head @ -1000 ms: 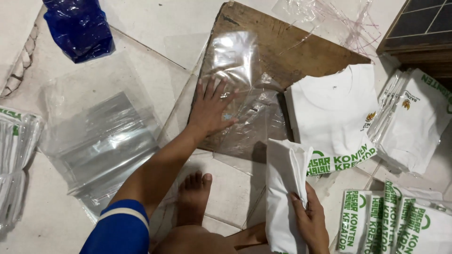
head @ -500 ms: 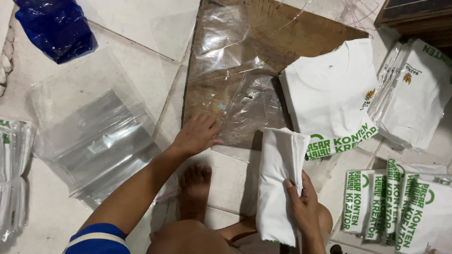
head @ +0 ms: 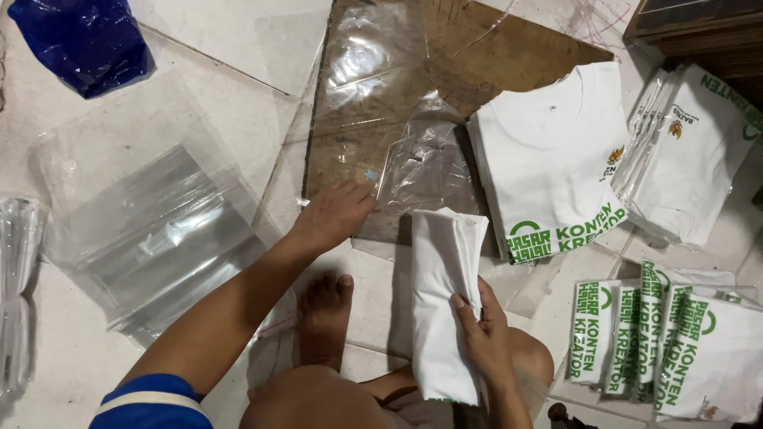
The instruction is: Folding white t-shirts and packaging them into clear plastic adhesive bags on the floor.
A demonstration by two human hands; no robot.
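- Head view: the right hand (head: 481, 334) is gripping a folded white shirt (head: 443, 294), fingers (head: 465, 306) clamped on its right edge, thumb hidden behind the cloth.
- That shirt is standing lengthwise over the person's lap, its long axis running away from the body, top end touching the near edge of the brown board (head: 477, 56).
- The left hand (head: 334, 214) is lying palm down on that board's near edge, fingers together and flat, pressing beside the corner of a clear plastic bag (head: 425, 163); whether it is pinching the film I cannot tell.
- The bag is lying crumpled on the board just above the shirt's top end, to the right of the left hand, so the left hand is the nearer one to it.
- Right of the bag, a flat white shirt with green print (head: 556, 159) is lying on the board, and more folded shirts (head: 675, 349) are stacked on the floor to the right.
- On the left, a pile of clear bags (head: 151, 230) is lying on the tiled floor (head: 222, 40), a blue plastic bag (head: 79, 40) beyond it.
- A bare foot (head: 326, 318) is resting between the two arms.
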